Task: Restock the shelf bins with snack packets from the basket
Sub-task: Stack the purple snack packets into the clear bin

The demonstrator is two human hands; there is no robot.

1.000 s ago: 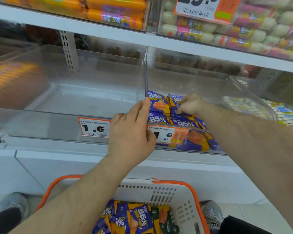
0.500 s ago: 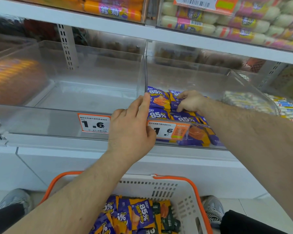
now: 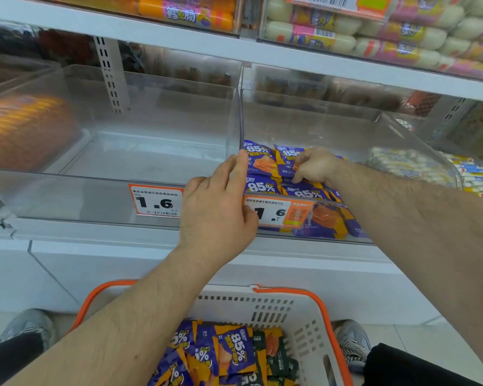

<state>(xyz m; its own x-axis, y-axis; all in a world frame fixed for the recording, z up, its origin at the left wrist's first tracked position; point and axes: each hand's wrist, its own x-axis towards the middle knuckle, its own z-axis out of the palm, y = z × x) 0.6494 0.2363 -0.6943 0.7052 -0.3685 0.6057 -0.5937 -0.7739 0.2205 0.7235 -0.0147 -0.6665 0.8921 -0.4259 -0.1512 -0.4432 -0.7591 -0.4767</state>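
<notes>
A single head-worn camera looks forward and down from close range, facing the clear shelf bins [image 3: 162, 151], with the basket [image 3: 296, 310] just below.

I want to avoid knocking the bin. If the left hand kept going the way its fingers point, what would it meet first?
The left hand already has its index fingertip at the clear divider between the bins. Going on, it would likely slide along that wall; depth is unclear.
</notes>
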